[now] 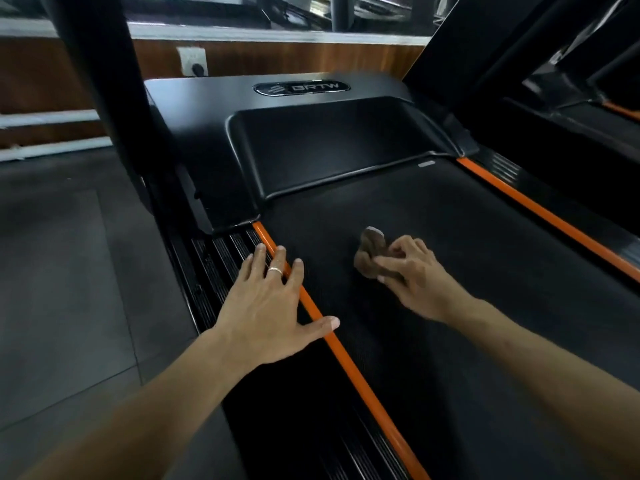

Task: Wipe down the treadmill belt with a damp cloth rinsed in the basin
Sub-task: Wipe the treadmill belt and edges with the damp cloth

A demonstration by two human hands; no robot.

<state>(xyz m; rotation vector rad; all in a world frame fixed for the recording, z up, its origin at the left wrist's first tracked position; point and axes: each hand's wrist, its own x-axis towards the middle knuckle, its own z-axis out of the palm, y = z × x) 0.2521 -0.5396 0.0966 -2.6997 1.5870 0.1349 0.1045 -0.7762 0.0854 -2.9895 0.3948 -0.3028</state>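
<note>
Between the curled fingers [398, 249] of the right hand [420, 277] sits a small bunched brown cloth [369, 252], pinched against the thumb and pressed onto the treadmill belt [467, 306]; a pale edge of the cloth shows at its far tip, beyond the fingertips. Over to the left of those fingers, the left hand [266, 306] lies flat and spread, holding nothing, palm down across the near orange strip [349, 362] that borders the belt; its thumb points toward the belt, and its fingers reach onto the ribbed black side rail [221, 258] on the outer side. A silver ring [276, 270] shows on one of those fingers. Just ahead of both sets of fingertips rises the black motor cover [294, 140], with an oval badge [301, 88] near its far edge. Right of the cloth-holding fingers, well apart, a second orange strip [540, 209] runs along the belt's other side. Left of the flat hand lies grey floor [62, 254], and beyond it a wood-panelled wall carries a white socket [192, 60] with a dark plug.
</note>
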